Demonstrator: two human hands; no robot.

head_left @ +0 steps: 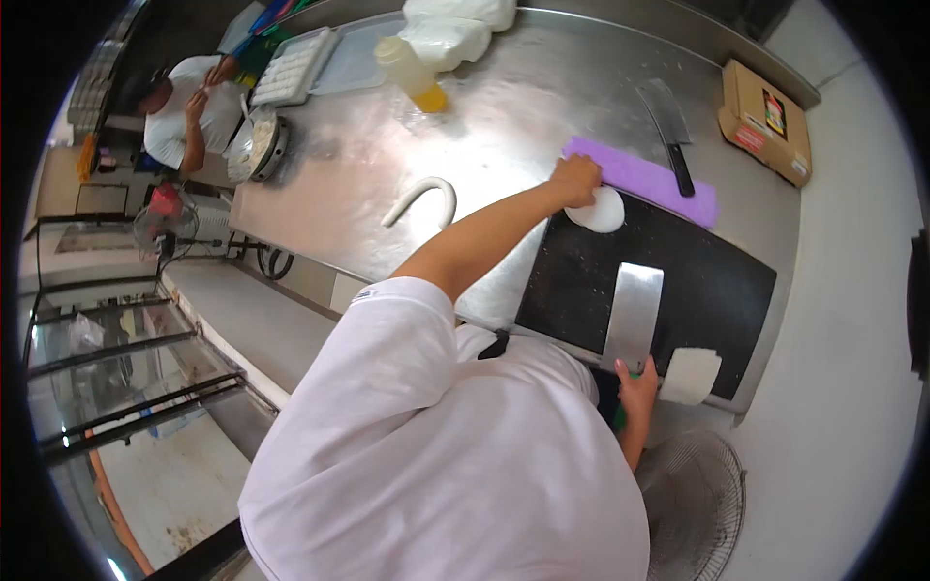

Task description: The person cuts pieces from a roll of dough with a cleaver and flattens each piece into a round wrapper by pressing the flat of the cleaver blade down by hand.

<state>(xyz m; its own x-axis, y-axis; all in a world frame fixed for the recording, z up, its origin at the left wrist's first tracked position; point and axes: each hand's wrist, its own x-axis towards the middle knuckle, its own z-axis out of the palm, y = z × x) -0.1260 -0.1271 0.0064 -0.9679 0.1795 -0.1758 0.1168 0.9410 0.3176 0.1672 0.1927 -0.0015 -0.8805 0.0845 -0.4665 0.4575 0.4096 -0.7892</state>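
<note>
Closest to you, your right hand (636,389) is just off the near edge of the black board (572,281), fingers closed round the green grip of that wide blade (635,308). The blade lies out over the board, broad face up. Just right of it, an off-white flat piece (691,376) hangs partly over the board's near edge, can't tell if it's cloth or something else.

Past that, your left hand (578,181) is at the far left corner of the board, on the rim of the white disc (596,210). Fingers look bunched and curled, not spread, but I can't tell if they're pinching the rim or just resting on it.

I'd say the step in hand is handling that disc, with the blade at the ready. Imo the next move calls for a light, even touch on the rim, blade kept flat and away from those fingertips.

Left of the board there's a curved pale rope (448,198), doughy looking. Along the board's far edge lies a purple strip (630,176) with a black-handled cleaver (682,169) across it. Beyond the board there's a carton (765,121), and way off to the far left a squeeze bottle (407,73) and another person (189,116).
</note>
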